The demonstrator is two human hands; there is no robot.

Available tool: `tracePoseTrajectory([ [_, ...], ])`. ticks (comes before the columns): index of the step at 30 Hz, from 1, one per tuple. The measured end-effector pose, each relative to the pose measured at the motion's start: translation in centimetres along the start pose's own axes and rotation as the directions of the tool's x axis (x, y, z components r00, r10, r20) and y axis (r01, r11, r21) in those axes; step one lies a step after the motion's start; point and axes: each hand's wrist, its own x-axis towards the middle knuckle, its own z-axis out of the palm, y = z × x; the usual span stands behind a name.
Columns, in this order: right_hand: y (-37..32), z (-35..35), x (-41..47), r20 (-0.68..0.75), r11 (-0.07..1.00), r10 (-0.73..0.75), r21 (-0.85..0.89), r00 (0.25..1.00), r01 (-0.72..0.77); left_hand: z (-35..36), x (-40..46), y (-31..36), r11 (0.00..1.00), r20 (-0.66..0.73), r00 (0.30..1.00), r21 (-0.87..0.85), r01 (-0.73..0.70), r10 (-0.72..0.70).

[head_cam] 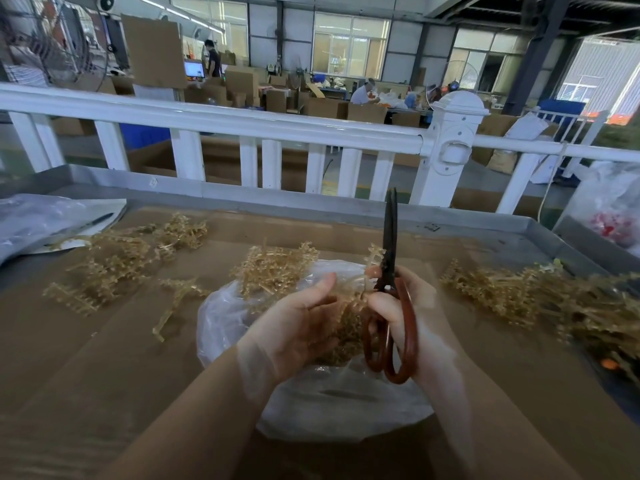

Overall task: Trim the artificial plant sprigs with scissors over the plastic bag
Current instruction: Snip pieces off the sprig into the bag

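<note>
I saw a brown cardboard-covered table (pixel 104 341) with a raised metal rim, and a white railing (pixel 242 124) ran across behind it. Loose heaps of tan artificial sprigs lay on it: one at left (pixel 114 261), one at centre (pixel 273 268), a larger one at right (pixel 554 299). A clear plastic bag (pixel 329 403) sat at the near middle, directly under my hands. My left hand (pixel 294 327) curled round a bundle of sprigs (pixel 346 327) over the bag, thumb raised. My right hand (pixel 408 306) gripped the scissors (pixel 391 282), fingers through the red-brown handle loops. Their long axis ran nearly upright in view, dark blades closed together and pointing away from me toward the railing, handles toward me. One sprig tip (pixel 375 254) stood just left of the blades. I could read no writing anywhere.
</note>
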Motion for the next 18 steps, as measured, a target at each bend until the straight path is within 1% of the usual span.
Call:
tracePoseTrajectory([
  [4,-1.1,0.4,-1.0,0.096,0.995,-0.043,-0.086,0.994,0.051,0.2,-0.1,0.3,1.000,0.037,0.999,0.002,0.014,-0.014],
  [6,-1.5,0.6,-1.3,0.102,0.989,-0.058,-0.132,0.993,0.071,0.0,0.2,0.1,1.000,0.015,1.000,-0.007,0.005,-0.005],
  [8,-1.7,0.6,-1.3,0.092,0.991,-0.051,-0.119,0.995,0.062,-0.3,0.4,-0.1,0.999,-0.006,1.000,-0.037,-0.010,0.010],
  [10,-1.8,0.6,-1.3,0.081,0.993,-0.033,-0.108,0.996,0.042,-0.6,0.5,-0.2,0.998,0.016,0.999,-0.049,-0.039,0.040],
  [12,-1.7,0.7,-1.4,0.098,0.987,-0.036,-0.155,0.995,0.051,-0.7,0.8,-0.5,0.996,0.022,0.997,-0.049,-0.078,0.079],
  [16,-1.4,0.8,-1.4,0.109,0.968,-0.073,-0.232,0.991,0.096,-0.8,1.4,-1.2,0.985,-0.049,0.985,-0.047,-0.167,0.164],
  [18,-1.4,0.8,-1.4,0.122,0.939,-0.117,-0.310,0.986,0.150,-0.8,1.7,-1.3,0.977,-0.125,0.974,-0.076,-0.200,0.190],
])
